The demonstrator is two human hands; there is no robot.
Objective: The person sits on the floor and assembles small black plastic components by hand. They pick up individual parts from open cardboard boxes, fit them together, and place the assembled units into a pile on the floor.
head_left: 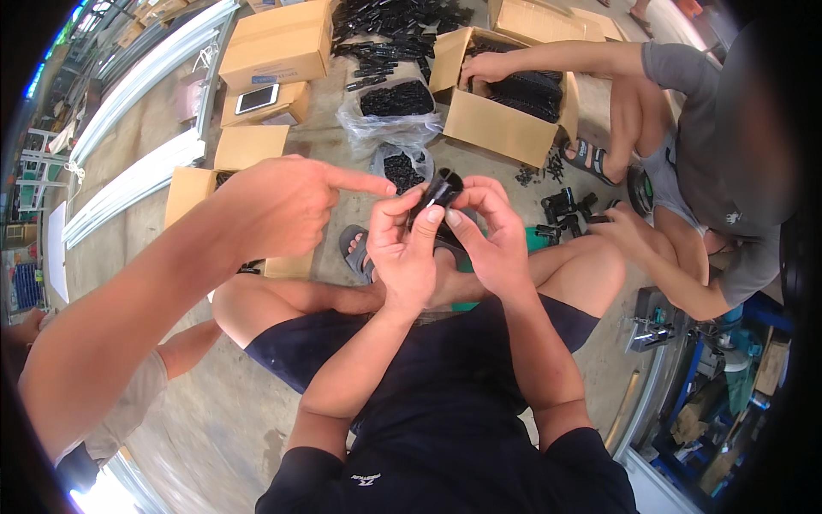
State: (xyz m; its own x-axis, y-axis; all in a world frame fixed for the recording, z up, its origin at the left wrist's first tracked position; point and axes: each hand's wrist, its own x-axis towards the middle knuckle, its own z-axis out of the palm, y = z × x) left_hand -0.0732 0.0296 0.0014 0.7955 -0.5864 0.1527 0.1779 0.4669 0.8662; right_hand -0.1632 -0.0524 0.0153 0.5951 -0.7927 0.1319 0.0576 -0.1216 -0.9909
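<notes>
Between both hands I hold a black, hollow tube-shaped part (pixel 440 187), its open round end tilted up toward me. My left hand (pixel 404 248) grips it from the left, thumb against its side. From the right, my right hand (pixel 490 236) closes on the same part with thumb and fingers. Another person's hand (pixel 295 206) reaches in from the left, index finger stretched toward the part and close to my left fingers. Below my hands, a clear plastic bag (pixel 419 157) of small black pieces sits on the floor.
A co-worker on the right reaches into a cardboard box (pixel 505 128) of black parts. Loose black parts (pixel 385 43) are heaped at the far side, near a larger plastic bag (pixel 364 128). A white phone (pixel 257 98) lies on a carton at the left. Long white profiles (pixel 141 180) lie farther left.
</notes>
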